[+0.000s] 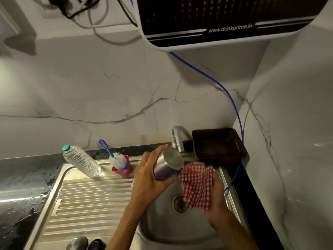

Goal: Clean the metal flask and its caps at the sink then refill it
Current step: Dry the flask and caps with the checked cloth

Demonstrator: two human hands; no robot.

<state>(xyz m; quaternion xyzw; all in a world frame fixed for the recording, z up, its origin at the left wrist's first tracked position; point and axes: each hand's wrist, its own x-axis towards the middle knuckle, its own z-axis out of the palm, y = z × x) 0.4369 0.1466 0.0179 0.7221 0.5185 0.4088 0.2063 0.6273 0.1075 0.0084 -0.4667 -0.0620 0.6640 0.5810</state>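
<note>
My left hand [147, 175] grips the metal flask [166, 164] over the steel sink [162, 230], the flask tilted with one end toward the tap [177, 138]. Beside it, my right hand [216, 197] holds a bunched red-and-white checked cloth [197, 184] that touches the flask's end. Two caps lie at the bottom edge of the drainboard, a silver one [77, 243] and a dark one [96, 244].
A clear plastic water bottle [82, 160] leans on the drainboard [86, 201]. A white bottle brush with a blue handle [115, 156] stands in a pink cup [123, 170]. A dark square basket [219, 144] sits in the corner. A water purifier [225, 20] hangs on the wall above, with a blue hose [230, 98].
</note>
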